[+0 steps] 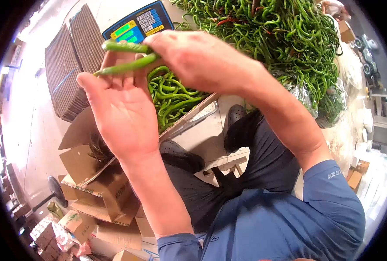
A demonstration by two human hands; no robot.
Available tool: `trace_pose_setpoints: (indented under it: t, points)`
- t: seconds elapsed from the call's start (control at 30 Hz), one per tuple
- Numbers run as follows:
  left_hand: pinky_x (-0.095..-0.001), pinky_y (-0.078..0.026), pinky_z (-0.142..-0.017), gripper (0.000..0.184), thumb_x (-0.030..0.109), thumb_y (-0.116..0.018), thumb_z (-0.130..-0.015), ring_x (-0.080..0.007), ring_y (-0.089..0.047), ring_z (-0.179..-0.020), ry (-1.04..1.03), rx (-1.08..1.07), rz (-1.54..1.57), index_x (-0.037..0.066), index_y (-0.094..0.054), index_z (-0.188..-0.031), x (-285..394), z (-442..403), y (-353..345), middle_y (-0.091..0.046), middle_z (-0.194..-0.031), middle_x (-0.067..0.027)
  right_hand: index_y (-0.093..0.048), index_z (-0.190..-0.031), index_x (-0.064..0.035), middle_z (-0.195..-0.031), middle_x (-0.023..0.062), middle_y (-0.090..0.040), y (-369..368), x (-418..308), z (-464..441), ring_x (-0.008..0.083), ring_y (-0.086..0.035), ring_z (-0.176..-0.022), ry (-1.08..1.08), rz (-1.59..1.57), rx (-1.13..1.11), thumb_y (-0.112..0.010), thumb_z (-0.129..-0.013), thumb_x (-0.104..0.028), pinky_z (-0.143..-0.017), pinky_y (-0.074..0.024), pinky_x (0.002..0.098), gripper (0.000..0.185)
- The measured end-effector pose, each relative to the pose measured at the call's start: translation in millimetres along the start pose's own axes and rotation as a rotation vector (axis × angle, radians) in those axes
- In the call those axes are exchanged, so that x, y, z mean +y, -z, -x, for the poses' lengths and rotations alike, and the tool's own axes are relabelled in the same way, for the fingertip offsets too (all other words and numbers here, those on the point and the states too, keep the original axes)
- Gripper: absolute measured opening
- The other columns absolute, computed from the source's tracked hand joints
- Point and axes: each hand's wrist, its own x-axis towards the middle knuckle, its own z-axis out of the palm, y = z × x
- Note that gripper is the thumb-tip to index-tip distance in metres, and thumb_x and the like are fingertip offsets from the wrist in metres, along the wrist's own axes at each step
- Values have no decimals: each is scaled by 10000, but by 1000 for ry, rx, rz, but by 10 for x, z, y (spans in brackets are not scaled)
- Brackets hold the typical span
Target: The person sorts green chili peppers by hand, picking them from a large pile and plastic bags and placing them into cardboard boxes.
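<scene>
Left hand (pixel 126 104) faced palm-up, fingers extended; two green peppers (pixel 129 65) lay across them, ends at right hand (pixel 180 56); right fingers' grip hidden, could not tell; light, even support seemed best against bruising.

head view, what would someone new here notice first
Probably the big heap of green peppers, upper right, flecked with red. Then two green peppers in the right hand, over the open left hand, upper left of centre. Just beyond them, the blue scale shows lit displays.
</scene>
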Motion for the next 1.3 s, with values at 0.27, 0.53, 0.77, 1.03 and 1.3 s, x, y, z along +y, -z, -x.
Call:
trace_pose_setpoints:
  t: [0.27, 0.53, 0.77, 1.03, 1.3]
  points:
    - [-368, -518, -900, 289, 128, -622, -973, -243, -658, -999, -167, 320, -519, -38, -573, -1205, 71, 49, 53, -677, -1098, -147, -525, -1261, 7, -783, 155, -620, 1313, 522, 1582, 255, -583, -656, -621, 115, 246, -542, -1008, -202, -639, -466, 400, 328]
    - [-367, -496, -881, 327, 172, -602, -984, -240, -612, -994, -121, 423, -485, -15, -543, -1245, 216, -3, 373, -642, -1093, -113, -498, -1296, -24, -1129, 299, -622, 2045, 453, 5946, 493, -577, -1076, -1417, 517, 165, -487, -1020, -212, -894, -457, 508, 334]
    - [-328, -544, -834, 265, 128, -558, -1004, -235, -651, -946, -214, 197, -1088, -61, -583, -1188, -492, 353, 71, -665, -1073, -142, -544, -1281, -82, -1158, 231, -646, 2436, -776, 8735, 417, -589, -1131, -2032, 1049, -168, -512, -900, -186, -920, -455, 554, 396]
    - [-330, -501, -937, 245, 115, -466, -1045, -211, -624, -1037, -24, -376, -1337, -37, -613, -1169, -1669, 1542, -643, -635, -1154, -116, -638, -1125, -50, -1148, 179, -653, 780, -1120, 7717, 361, -629, -1024, -1715, 580, 456, -600, -834, -159, -878, -509, 444, 314]
    - [-415, -476, -931, 149, 48, -645, -915, -312, -637, -1033, -375, -1108, -1953, -12, -683, -1045, -2199, 1817, -1047, -691, -1087, -140, -500, -1244, -10, -1083, 226, -606, -882, -1378, 7126, 401, -613, -1006, -1908, 57, 28, -598, -826, -132, -857, -514, 498, 447]
